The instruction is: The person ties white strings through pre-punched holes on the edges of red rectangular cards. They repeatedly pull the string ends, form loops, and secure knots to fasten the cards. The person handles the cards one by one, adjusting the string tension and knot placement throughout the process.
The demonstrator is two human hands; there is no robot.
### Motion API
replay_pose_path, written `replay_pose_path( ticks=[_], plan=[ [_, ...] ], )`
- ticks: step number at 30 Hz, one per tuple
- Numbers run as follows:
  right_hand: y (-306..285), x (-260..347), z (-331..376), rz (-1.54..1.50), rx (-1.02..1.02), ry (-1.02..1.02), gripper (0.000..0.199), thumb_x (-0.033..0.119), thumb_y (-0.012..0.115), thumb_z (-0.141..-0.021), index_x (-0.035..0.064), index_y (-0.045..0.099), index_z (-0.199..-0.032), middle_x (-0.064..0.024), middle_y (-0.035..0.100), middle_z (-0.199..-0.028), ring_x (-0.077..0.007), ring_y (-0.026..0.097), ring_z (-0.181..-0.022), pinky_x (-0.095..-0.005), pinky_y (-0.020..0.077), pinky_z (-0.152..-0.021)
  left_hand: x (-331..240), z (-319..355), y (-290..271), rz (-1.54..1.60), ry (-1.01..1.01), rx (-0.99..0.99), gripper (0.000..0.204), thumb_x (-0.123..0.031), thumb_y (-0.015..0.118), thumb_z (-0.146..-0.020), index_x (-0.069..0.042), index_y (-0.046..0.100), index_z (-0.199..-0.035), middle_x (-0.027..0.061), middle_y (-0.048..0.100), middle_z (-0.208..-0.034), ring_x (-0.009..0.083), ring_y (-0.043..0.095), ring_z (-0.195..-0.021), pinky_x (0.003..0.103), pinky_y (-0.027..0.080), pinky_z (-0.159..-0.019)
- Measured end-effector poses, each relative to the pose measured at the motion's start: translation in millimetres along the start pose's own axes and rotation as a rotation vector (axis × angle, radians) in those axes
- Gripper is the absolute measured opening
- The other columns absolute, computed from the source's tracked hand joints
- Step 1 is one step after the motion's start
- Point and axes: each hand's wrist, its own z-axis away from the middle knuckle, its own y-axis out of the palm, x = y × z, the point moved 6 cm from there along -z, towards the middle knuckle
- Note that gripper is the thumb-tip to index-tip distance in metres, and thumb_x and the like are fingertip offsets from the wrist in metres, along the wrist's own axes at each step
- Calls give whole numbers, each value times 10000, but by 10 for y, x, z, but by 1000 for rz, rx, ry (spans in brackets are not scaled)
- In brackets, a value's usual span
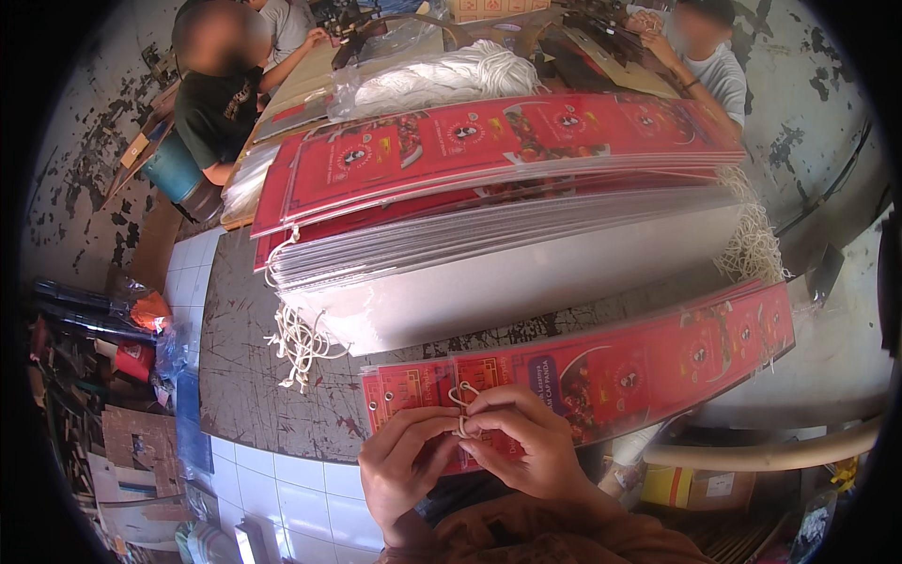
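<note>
My left hand (406, 461) and my right hand (526, 444) meet at the near edge of the table. Fingertips of both are pinched on a thin white cord (462, 395), which forms a small loop at the left end of a long red printed sheet (648, 381). Between the fingers the cord crosses itself; whether a knot is drawn there is partly hidden. Under this sheet lie more red ones, their left ends sticking out with a metal eyelet (388, 397) showing.
Beyond my hands stands a thick stack of white-backed sheets (526, 282), with tangled cord ends (303, 343) at its left. Red sheets (451, 141) lie on top. Farther back is a white cord hank (451, 75). Two co-workers (221, 103) (705, 66) sit across the table (254, 348).
</note>
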Motion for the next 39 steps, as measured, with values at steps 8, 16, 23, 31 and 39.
replay_pose_path(
  ticks=[8,16,23,31,39],
  plan=[
    [6,-1,-2,-3,5,11,225,17,694,-784,0,571,-972,-111,544,-1042,-230,619,-908,-315,524,-749,7,7,-1,-25,31,14,237,47,742,-645,-1,671,-866,112,674,-879,198,674,-734,271,544,-597],
    [13,-12,0,-11,10,27,227,23,697,-783,0,572,-971,-111,544,-1034,-229,623,-893,-309,528,-735,-4,-6,-5,-28,40,12,239,52,737,-645,-2,670,-868,112,673,-876,203,674,-737,274,544,-600],
    [12,-1,-3,17,0,-7,242,24,695,-787,4,565,-990,-111,541,-1040,-228,630,-878,-309,534,-720,-1,-2,1,-26,6,-5,234,29,737,-651,-34,676,-868,72,671,-875,221,671,-755,303,547,-621],
    [21,-14,4,25,2,-12,247,26,696,-786,6,562,-993,-108,540,-1041,-227,635,-870,-309,537,-711,4,4,0,-40,8,-6,235,15,746,-649,-39,676,-867,75,669,-874,223,669,-747,301,545,-608],
    [21,-17,5,22,3,-12,242,26,696,-786,5,561,-986,-108,541,-1041,-223,638,-855,-307,537,-700,0,-1,1,-48,23,-8,242,14,751,-645,-40,675,-868,78,666,-870,226,666,-739,303,541,-602]
  ],
)
